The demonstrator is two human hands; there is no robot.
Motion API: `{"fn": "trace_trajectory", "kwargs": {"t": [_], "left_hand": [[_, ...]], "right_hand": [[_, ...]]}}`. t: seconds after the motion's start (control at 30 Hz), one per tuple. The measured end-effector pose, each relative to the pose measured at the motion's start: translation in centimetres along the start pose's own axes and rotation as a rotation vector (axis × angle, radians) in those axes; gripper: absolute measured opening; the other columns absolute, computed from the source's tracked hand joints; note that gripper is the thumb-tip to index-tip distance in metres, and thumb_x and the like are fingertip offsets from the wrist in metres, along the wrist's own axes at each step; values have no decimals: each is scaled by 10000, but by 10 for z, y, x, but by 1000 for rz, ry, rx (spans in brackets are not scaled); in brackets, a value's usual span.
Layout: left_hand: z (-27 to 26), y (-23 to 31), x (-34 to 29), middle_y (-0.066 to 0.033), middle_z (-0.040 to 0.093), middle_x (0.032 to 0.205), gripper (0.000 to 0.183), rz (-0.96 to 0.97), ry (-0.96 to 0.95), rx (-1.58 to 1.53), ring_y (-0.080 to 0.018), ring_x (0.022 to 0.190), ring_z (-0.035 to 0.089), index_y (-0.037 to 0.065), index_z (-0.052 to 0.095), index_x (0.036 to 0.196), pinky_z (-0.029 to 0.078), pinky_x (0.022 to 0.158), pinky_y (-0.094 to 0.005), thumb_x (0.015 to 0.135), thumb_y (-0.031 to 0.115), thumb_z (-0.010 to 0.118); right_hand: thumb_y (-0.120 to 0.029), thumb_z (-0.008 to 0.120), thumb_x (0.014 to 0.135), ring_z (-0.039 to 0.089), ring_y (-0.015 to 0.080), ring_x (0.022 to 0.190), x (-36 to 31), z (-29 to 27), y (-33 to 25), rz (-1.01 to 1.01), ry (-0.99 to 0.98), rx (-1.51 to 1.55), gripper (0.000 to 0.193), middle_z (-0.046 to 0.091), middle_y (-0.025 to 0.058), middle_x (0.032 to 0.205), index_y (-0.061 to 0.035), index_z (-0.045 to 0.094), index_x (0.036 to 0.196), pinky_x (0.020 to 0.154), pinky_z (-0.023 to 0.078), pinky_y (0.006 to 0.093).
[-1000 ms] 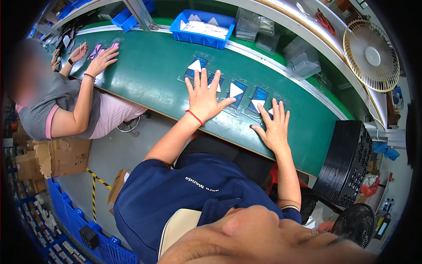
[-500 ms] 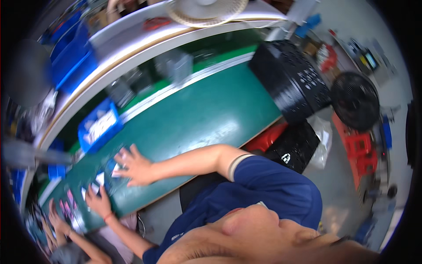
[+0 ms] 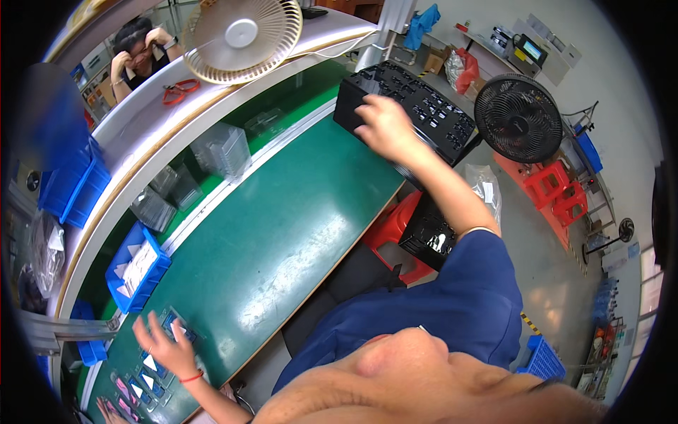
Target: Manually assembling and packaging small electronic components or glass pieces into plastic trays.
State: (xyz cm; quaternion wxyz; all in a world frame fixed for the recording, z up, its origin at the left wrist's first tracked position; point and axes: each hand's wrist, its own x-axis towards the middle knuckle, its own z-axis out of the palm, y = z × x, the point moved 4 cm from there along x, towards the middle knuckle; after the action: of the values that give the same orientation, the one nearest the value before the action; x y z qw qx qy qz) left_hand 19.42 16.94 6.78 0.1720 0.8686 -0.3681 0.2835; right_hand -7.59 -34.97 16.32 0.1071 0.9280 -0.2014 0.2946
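Note:
My left hand (image 3: 168,348), with a red band at the wrist, is open with fingers spread above the left end of the green table (image 3: 282,205). Under and beside it lie several small clear-and-blue flat pieces (image 3: 150,362) with white triangles on them. My right hand (image 3: 387,129) hovers at the near left edge of a black box-like stack (image 3: 452,134), whose top has rows of cut-outs or small dark parts. Its fingers are bent and apart, and I see nothing in them. Whether the fingertips touch the stack I cannot tell.
A blue bin (image 3: 162,261) of white pieces stands at the table's back left, near clear plastic containers (image 3: 222,152). A white shelf above bears a fan (image 3: 241,34) and red-handled pliers (image 3: 181,90). Another person's hand (image 3: 109,410) is at lower left. A red stool (image 3: 395,230) stands beside the table.
My right hand has swung from the small pieces at the left over to the black stack at the right. My left hand has lifted slightly, fingers spread. The view has turned right.

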Motion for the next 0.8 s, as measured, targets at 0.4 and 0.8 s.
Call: {"fn": "trace_trajectory", "kwargs": {"t": [0.4,0.8], "left_hand": [[94,247,8,-225,485,1302,401,887,-469,-645,-399,1270,428,81,634,1125,356,1056,-499,812,323,693],[99,238,14,-210,502,1273,405,748,-494,-626,-396,1245,445,63,631,1133,356,1050,-512,796,275,706]], "right_hand": [[-78,734,711,608,335,1012,-26,-16,108,274,-387,114,459,642,187,1038,-14,626,1152,894,485,388],[-179,720,731,636,319,880,-160,-122,80,832,232,-28,375,647,181,929,-37,663,1073,793,505,397]]}}
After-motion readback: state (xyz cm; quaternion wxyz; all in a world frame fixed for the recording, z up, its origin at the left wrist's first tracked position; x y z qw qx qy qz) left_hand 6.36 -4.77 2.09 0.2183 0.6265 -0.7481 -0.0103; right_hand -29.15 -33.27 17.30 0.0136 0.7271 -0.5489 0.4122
